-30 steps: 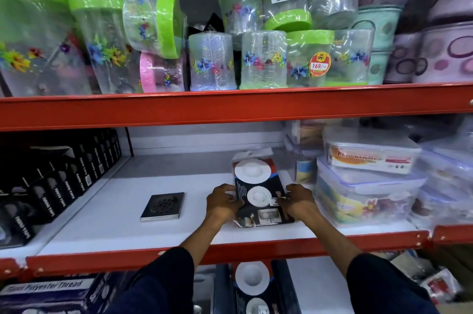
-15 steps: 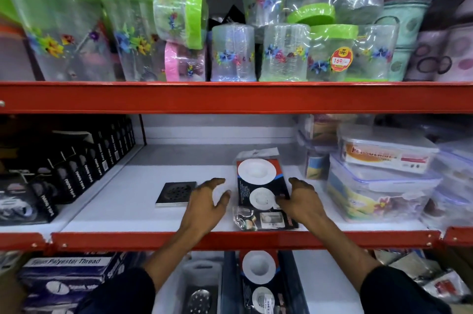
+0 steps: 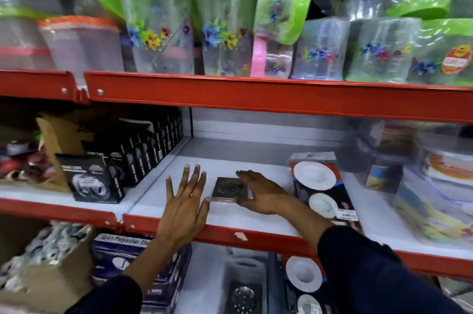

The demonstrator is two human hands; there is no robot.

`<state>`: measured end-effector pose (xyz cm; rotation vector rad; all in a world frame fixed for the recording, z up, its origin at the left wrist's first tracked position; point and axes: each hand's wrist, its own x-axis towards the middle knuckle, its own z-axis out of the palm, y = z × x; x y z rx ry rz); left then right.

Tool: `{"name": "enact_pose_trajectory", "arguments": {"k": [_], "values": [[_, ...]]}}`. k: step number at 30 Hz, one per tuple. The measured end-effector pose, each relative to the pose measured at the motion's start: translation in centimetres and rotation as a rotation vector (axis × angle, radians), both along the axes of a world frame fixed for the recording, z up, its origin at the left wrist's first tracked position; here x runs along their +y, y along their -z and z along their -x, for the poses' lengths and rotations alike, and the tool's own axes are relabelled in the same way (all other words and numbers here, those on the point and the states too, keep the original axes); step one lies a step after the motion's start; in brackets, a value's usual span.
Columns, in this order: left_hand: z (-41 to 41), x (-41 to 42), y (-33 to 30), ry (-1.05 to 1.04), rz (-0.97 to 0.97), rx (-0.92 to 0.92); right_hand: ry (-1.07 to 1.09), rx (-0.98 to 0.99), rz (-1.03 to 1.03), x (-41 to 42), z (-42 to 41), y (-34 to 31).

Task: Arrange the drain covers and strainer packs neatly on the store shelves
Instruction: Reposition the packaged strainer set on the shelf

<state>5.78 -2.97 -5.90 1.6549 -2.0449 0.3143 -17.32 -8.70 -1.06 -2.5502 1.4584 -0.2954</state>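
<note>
A square metal drain cover (image 3: pixel 228 189) lies flat on the white middle shelf (image 3: pixel 268 160). My left hand (image 3: pixel 186 196) is spread flat just left of the cover, its thumb near the cover's front left corner. My right hand (image 3: pixel 258 192) rests against the cover's right edge with fingers stretched out, not closed around it. A strainer pack (image 3: pixel 318 189) with two white round strainers lies on the shelf to the right of my right hand. On the shelf below sit another strainer pack (image 3: pixel 304 280) and a round strainer (image 3: pixel 243 297) in a box.
Black tape boxes (image 3: pixel 133 155) line the left of the middle shelf. Clear lidded food containers (image 3: pixel 432 185) are stacked at the right. Green-lidded jars (image 3: pixel 158 22) fill the top shelf. A blue thread box (image 3: pixel 122 247) sits below left, behind the red shelf edge (image 3: pixel 256 237).
Both hands left the strainer pack and moved left. They now sit on either side of the drain cover. The camera view swung left.
</note>
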Motion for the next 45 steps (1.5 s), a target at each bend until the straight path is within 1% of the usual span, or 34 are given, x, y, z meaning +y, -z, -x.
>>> {"name": "enact_pose_trajectory", "arguments": {"k": [3,7,10,13,15,17,20,22,26,29,31,33,35,39,40,45], "values": [[-1.0,-0.4,0.4,-0.001,-0.052,0.012,-0.008,0.108,-0.082,-2.7,-2.1,0.6],[-1.1,-0.6,0.6,0.042,-0.058,0.024,-0.024,0.27,-0.14,-4.9,-3.6,0.6],[-1.1,-0.6,0.4,0.054,-0.045,0.031,-0.029,0.273,-0.147,-5.5,-3.3,0.2],[-1.2,-0.7,0.5,0.05,-0.039,0.034,-0.025,0.265,-0.102,-5.2,-2.8,0.1],[-1.3,-0.7,0.7,0.056,-0.035,0.045,-0.018,0.205,-0.024,-4.1,-2.4,-0.4],[-1.4,-0.8,0.8,0.061,-0.026,0.061,0.007,0.072,0.094,-1.6,-2.1,-1.7],[-1.4,-0.8,0.8,0.057,-0.022,0.069,0.01,-0.035,0.292,4.3,-1.4,-3.2],[-1.4,-0.7,0.9,0.067,-0.01,0.072,-0.021,-0.092,0.399,8.3,-0.7,-2.8],[-1.3,-0.5,1.0,0.068,-0.032,0.057,-0.182,-0.129,0.541,12.5,0.7,1.7],[-1.0,-0.3,0.8,0.05,-0.042,0.066,-0.364,-0.133,0.632,13.8,1.5,6.1],[-1.0,-0.3,0.9,0.049,-0.041,0.06,-0.462,-0.112,0.652,14.3,2.0,9.2],[-1.1,-0.3,1.0,0.05,-0.044,0.056,-0.501,-0.059,0.591,14.6,2.2,12.1],[-1.0,-0.3,1.0,0.045,-0.052,0.054,-0.459,0.022,0.452,14.3,2.3,14.7],[-1.0,-0.3,1.0,0.041,-0.055,0.058,-0.104,0.088,0.103,11.8,2.1,18.8],[-1.0,-0.4,1.0,0.044,-0.056,0.058,-0.043,0.101,0.041,11.1,1.9,19.4],[-1.0,-0.6,0.9,0.03,-0.063,0.071,0.087,0.208,-0.117,8.4,0.3,22.5]]}}
